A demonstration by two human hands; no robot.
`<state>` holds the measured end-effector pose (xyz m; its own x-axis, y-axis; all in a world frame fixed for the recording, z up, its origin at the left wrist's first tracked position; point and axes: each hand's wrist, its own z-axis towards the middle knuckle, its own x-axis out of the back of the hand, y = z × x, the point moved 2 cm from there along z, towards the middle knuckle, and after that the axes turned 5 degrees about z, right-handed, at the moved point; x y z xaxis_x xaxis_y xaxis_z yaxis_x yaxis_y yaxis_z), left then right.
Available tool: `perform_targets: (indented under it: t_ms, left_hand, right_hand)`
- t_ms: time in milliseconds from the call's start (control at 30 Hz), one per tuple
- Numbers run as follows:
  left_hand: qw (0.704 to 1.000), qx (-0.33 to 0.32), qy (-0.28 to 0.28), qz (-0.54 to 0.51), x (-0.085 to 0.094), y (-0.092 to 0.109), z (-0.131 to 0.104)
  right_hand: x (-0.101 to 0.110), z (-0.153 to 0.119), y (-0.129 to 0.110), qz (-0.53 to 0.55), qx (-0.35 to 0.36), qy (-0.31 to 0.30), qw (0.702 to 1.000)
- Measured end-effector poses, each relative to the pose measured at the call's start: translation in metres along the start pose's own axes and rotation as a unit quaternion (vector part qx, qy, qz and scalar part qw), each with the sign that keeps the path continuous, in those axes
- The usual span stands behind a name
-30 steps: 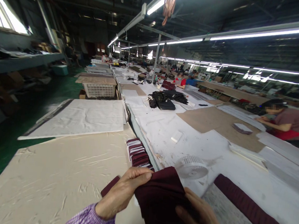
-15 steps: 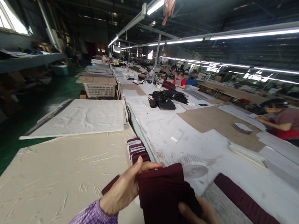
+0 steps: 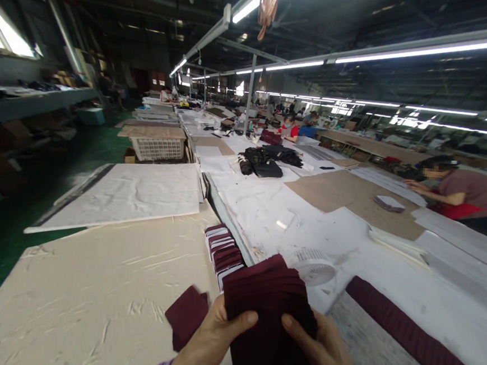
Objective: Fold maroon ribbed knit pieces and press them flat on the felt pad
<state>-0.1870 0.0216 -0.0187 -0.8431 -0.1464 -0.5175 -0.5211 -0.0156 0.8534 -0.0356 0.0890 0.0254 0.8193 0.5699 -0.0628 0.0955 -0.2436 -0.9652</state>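
Note:
A stack of dark maroon fabric pieces (image 3: 269, 308) is held up at the bottom centre, its top edges fanned in layers. My left hand (image 3: 217, 335) grips its left side, thumb across the front. On the right side my right hand (image 3: 319, 340) holds the same stack, thumb also on the front and fingers behind it. Loose maroon pieces (image 3: 187, 316) lie on the cream-covered surface just left of my left hand. Beyond the held stack, a row of maroon and white bundles (image 3: 223, 248) runs along the table edge.
A small white fan (image 3: 315, 269) lies behind the stack. A long maroon strip (image 3: 417, 337) is at right. Black fabric (image 3: 266, 162) sits farther up the white table (image 3: 250, 205). Another person (image 3: 466, 189) leans over the table at right.
My left thumb has come down onto the front of the stack, and the stack's top edges are now fanned. The loose maroon pieces beside my left hand show more fully.

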Motion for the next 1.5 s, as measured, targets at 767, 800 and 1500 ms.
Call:
perform_targets:
  t_ms: [767, 800, 1500]
  left_hand:
    - [0.998, 0.006, 0.018, 0.059, 0.002, -0.002, 0.004]
    - [0.999, 0.009, 0.016, 0.05, 0.002, -0.003, 0.005]
    - [0.985, 0.165, 0.048, 0.02, -0.078, -0.071, 0.018]
  right_hand:
    - [0.007, 0.014, 0.02, 0.046, 0.136, 0.159, 0.977]
    - [0.009, 0.016, 0.022, 0.064, 0.134, 0.163, 0.975]
    - [0.095, -0.05, 0.061, 0.12, 0.082, 0.175, 0.974]
